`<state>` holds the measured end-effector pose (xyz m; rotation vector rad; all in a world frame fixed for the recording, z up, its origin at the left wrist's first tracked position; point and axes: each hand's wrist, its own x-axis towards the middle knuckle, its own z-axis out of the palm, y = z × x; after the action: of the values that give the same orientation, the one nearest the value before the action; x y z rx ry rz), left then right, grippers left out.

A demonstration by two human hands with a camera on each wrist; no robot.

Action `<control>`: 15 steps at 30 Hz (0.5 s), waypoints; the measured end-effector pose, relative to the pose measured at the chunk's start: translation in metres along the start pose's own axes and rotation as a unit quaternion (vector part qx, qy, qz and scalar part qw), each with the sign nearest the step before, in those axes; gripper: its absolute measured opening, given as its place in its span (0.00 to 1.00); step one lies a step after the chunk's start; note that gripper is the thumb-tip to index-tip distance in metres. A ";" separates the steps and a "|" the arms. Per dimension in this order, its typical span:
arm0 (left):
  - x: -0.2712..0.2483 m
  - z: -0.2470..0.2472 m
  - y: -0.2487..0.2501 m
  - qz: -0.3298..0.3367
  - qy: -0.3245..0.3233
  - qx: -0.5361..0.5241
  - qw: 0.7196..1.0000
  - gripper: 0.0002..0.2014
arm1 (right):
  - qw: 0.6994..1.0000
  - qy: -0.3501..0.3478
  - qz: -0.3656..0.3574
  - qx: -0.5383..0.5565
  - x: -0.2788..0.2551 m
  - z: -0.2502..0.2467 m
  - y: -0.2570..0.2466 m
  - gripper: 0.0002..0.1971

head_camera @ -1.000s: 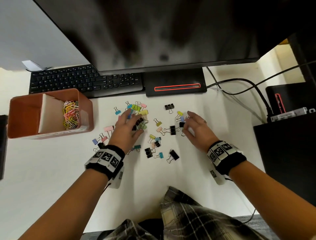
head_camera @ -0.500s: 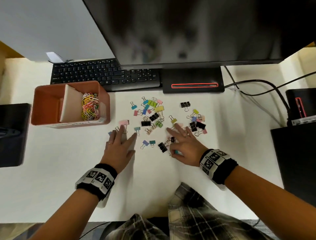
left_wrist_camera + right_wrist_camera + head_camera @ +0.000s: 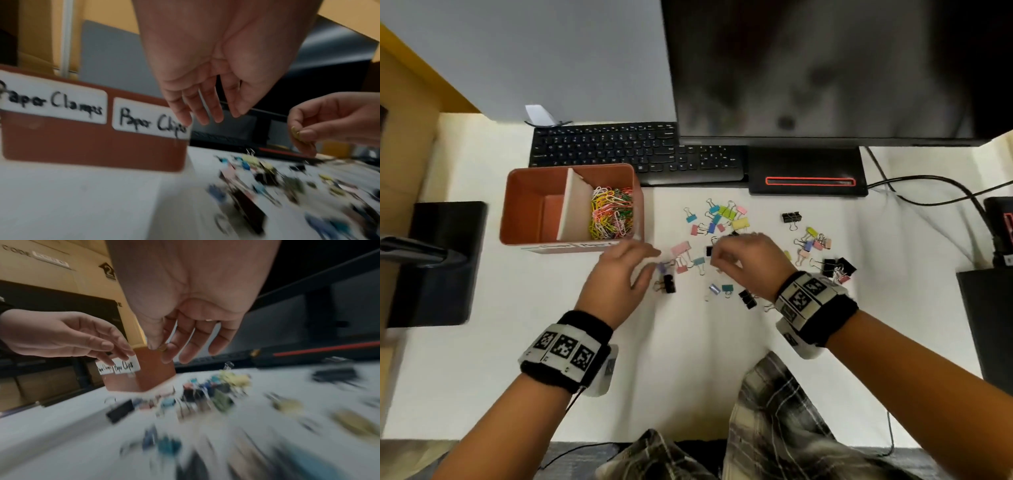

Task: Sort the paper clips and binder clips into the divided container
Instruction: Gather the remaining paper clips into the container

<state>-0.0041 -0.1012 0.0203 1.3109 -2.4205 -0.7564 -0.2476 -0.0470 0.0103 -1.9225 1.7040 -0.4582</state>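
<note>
Scattered across the white desk [image 3: 688,359], just right of the container, lay dozens of small binder clips [image 3: 726,219] in pink, blue, yellow, green and black. The brown divided container [image 3: 571,205] sat at the desk's left; its right compartment, labelled "Paper Clips", held a heap of coloured paper clips [image 3: 611,214], while the left one, labelled "Paper Clamps", looked bare. The right hand [image 3: 746,263] hovered over the middle of the pile, thumb and forefinger pinching something small and yellowish, probably a clip, though blur made it hard to tell. The left hand [image 3: 619,277] hung near the container's front right corner with fingers loosely spread, holding nothing. A black keyboard [image 3: 637,150] and a dark monitor [image 3: 825,68] stood behind. As a judgement, the light pinch could let the piece slip on the way over, and because the full compartment lies nearer the pile, a hurried drop could land a binder clip among the paper clips.
</note>
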 end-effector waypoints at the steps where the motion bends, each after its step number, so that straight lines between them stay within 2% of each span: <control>1: 0.002 -0.014 -0.006 -0.003 0.023 0.003 1.000 0.10 | 1.000 0.012 -0.008 -0.002 0.017 -0.001 -0.013 0.06; 5: 0.002 -0.066 -0.037 -0.022 0.088 0.013 0.996 0.07 | 0.997 0.064 -0.030 -0.013 0.085 0.005 -0.067 0.04; 8: -0.001 -0.086 -0.056 -0.038 0.096 0.007 0.995 0.07 | 0.999 0.048 -0.015 -0.016 0.124 0.015 -0.097 0.06; 10: -0.005 -0.090 -0.063 -0.030 0.085 -0.013 0.996 0.07 | 0.999 0.036 -0.005 -0.035 0.134 0.023 -0.106 0.11; 12: -0.009 -0.084 -0.065 -0.012 0.054 -0.037 0.998 0.08 | 0.997 0.068 0.017 -0.017 0.127 0.024 -0.101 0.11; 14: -0.013 -0.070 -0.064 0.007 0.012 -0.052 0.999 0.07 | 0.993 0.086 0.077 0.018 0.109 0.026 -0.085 0.08; 15: -0.014 -0.061 -0.064 0.014 -0.011 -0.059 0.998 0.07 | 0.991 0.072 0.110 0.021 0.097 0.029 -0.075 0.09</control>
<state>0.0764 -0.1371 0.0338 1.2276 -2.3648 -0.8962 -0.1567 -0.1333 0.0223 -1.6816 1.9558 -0.5553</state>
